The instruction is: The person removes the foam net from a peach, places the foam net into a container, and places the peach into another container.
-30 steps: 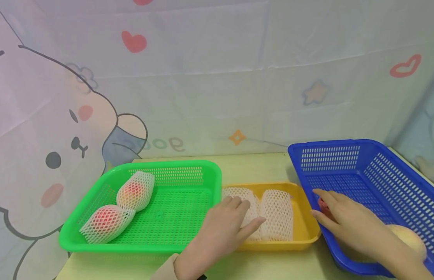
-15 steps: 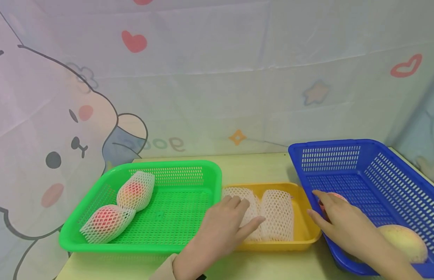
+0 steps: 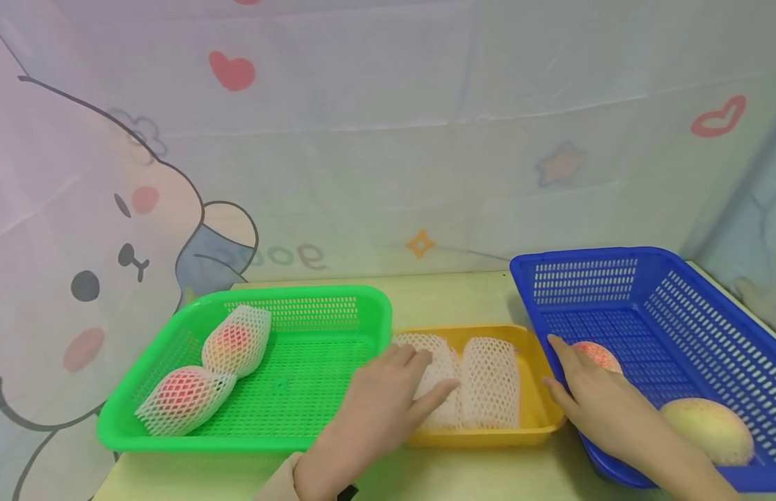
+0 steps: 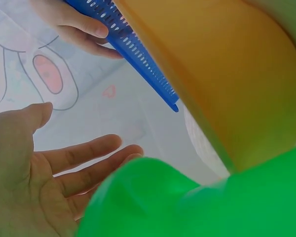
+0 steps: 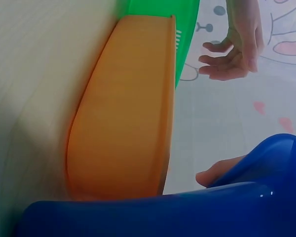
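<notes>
My left hand [image 3: 388,396] hovers with relaxed, spread fingers above the left side of a yellow tray [image 3: 538,390], holding nothing. In the tray lie two white foam net sleeves, the left one [image 3: 447,410] partly hidden by that hand and the right one [image 3: 491,383] in full view. Over the near left rim of a blue basket [image 3: 632,254] is my right hand [image 3: 613,417], fingers extended and thumb apart. A reddish peach [image 3: 599,355] shows just beyond its knuckles, partly covered. Closer to the wrist sits a larger yellowish peach [image 3: 707,430] in the same basket.
A green basket [image 3: 312,292] stands on the left with two peaches in foam nets, one behind [image 3: 237,341] and one in front [image 3: 184,398]. All three containers stand side by side on a pale table [image 3: 450,299]. A printed cloth [image 3: 362,139] hangs behind.
The right hand has shifted left toward the blue basket's rim, uncovering more of both peaches there. The left hand keeps its place over the tray. The head view has turned slightly.
</notes>
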{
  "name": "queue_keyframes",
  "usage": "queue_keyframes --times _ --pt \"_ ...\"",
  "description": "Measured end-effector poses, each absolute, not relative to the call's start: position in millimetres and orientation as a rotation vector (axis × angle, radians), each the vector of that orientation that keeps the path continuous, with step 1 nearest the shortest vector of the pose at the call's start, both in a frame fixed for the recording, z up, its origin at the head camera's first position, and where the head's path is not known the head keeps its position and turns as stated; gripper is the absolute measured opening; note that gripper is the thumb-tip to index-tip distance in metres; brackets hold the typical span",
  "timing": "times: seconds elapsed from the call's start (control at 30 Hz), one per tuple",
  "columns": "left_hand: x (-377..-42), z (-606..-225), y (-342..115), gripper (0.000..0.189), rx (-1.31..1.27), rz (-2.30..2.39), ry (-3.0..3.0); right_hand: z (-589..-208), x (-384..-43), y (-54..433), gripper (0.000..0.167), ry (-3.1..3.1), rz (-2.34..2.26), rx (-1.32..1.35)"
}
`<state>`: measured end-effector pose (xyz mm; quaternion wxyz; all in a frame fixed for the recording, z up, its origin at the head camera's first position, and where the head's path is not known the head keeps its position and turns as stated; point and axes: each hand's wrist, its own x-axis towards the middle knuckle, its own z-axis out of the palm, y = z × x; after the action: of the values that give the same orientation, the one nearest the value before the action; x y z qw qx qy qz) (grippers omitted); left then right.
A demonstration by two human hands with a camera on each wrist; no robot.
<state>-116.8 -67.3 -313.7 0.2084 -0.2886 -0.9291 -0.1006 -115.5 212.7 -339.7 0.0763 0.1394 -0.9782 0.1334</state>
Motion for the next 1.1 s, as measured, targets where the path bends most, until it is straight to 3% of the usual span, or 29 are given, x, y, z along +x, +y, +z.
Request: queue_keyframes --times 0.23,0.63,1.1 --pt "-119.3 -312.3 -69.4 0.045 -0.78 -0.334 -2.6 -338.9 -115.6 212.9 0.059 -2.927 0.396 0.424" --pt "-116.9 -311.5 -82.8 0.027 -0.794 -0.313 -2.486 -339.2 -116.6 207.1 0.059 -2.915 0.395 0.452" --pt "-119.5 -319.2 -98.8 0.024 -0.767 -0.29 -2.469 -340.7 -114.7 212.4 0.058 -2.943 0.39 0.415"
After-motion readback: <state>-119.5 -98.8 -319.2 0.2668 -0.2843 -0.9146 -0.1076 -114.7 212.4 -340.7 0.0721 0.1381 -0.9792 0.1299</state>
